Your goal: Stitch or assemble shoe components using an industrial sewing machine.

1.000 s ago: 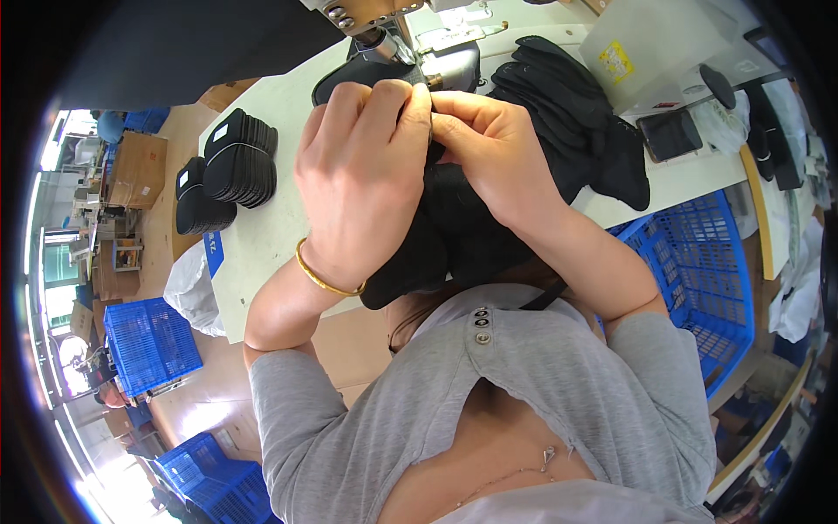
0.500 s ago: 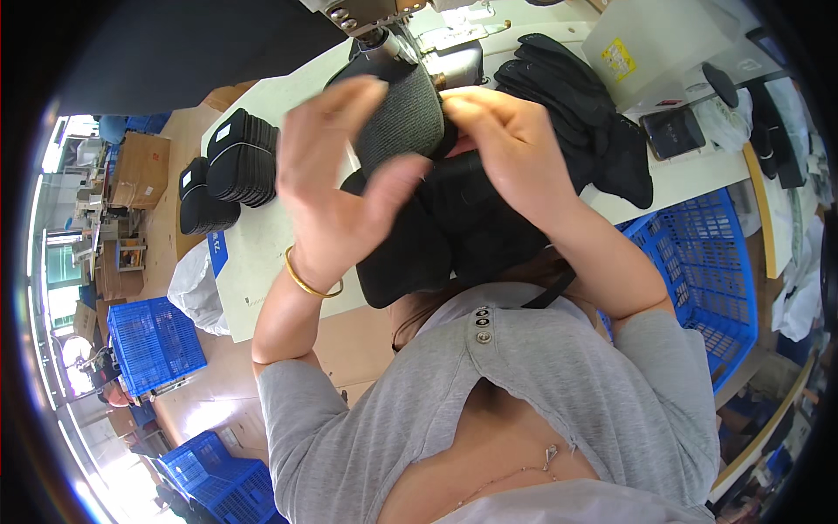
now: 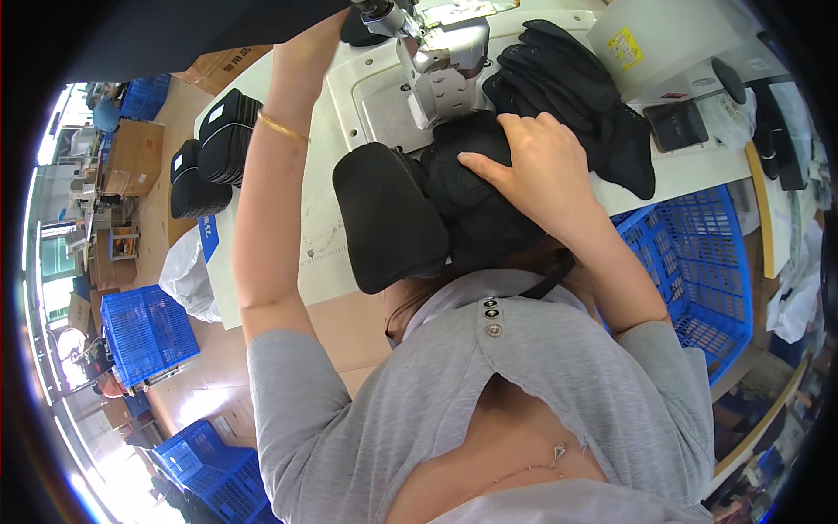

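My right hand (image 3: 543,170) lies on a pile of black padded fabric pieces (image 3: 467,196), thumb and fingers spread. At the pile's left end, a rounded black pad stack (image 3: 388,218) faces up near the table's front edge. My left hand (image 3: 312,48) reaches to the far side, left of the sewing machine (image 3: 445,83). Its fingers are hidden behind the dark machine head, so what they hold does not show. Close to it, part of a black fabric piece (image 3: 360,33) shows. The machine's metal arm stands bare of fabric.
Two tied bundles of black pads (image 3: 229,135) stand on the left. More black fabric pieces (image 3: 559,83) are heaped right of the machine, by a dark flat device (image 3: 676,129) and a translucent bin (image 3: 663,44). A blue crate (image 3: 698,271) sits below right.
My left hand has moved far and away from the machine's front. The grey ribbed piece has left the machine arm. My right hand has come back to the right, onto the black pile.
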{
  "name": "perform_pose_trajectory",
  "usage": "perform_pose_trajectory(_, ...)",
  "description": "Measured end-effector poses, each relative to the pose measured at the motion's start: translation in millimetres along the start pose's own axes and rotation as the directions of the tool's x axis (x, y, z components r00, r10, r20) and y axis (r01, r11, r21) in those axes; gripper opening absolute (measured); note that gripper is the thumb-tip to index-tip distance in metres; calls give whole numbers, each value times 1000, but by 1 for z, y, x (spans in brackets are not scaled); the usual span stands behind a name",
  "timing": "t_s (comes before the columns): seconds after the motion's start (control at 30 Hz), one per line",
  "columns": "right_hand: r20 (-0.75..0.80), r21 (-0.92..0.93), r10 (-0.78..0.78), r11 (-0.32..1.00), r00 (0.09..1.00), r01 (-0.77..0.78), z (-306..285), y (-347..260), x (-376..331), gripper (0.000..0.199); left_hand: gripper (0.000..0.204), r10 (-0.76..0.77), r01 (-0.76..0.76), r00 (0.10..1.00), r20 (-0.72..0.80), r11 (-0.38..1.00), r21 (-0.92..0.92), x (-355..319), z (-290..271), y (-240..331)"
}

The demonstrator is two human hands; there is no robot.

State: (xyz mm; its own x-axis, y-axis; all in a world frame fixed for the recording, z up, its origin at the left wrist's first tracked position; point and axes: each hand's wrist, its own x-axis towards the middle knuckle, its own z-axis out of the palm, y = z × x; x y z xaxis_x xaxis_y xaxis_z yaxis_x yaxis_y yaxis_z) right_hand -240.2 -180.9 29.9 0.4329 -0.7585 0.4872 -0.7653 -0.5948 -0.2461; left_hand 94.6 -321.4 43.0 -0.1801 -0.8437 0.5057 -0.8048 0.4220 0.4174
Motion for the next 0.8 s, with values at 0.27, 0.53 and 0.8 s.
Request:
perform_pose_trajectory(0.27,-75,170,60,984,995,-46,-2,12,-8,43,78,-458,467,873,166,884,-15,-172,-33,178)
perform_pose_trajectory(0.53,-335,311,-31,940,942,141,-11,9,-4,30,72,-373,383,924,-88,896,224,-183,-9,202)
perform_pose_trajectory(0.8,-477,531,-127,747,870,400,-45,-11,16,25,31,-599,212,766,235,-110,-971,-147,-43,207)
